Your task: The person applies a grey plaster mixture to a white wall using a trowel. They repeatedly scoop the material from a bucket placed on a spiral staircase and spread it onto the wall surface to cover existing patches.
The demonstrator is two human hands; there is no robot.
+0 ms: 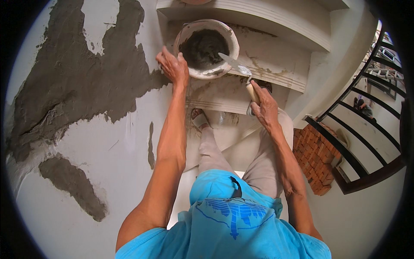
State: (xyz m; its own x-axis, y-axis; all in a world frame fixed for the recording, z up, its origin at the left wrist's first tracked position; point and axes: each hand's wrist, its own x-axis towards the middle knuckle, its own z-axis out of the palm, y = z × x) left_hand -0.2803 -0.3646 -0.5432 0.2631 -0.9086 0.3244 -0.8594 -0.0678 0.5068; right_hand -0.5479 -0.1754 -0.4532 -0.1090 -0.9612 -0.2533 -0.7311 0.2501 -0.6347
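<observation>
A round, pale-rimmed bucket (233,48) stands on the stair step in front of me, with wet grey mortar (206,46) inside. My right hand (265,107) is closed round the wooden handle of a pointed trowel (235,64). The trowel's metal blade reaches over the bucket's right rim, its tip above the mortar. Between the bucket and the wall is my left hand (174,68), fingers loosely bent and thumb apart, close to the left rim. Nothing shows in it; whether it touches the rim I cannot tell.
The white wall (125,146) on the left carries large patches of grey mortar (86,82). Stair steps (276,64) rise ahead, smeared with mortar. On the right are a dark metal railing (358,142) and, lower down, stacked red bricks (312,155). My feet stand on the steps.
</observation>
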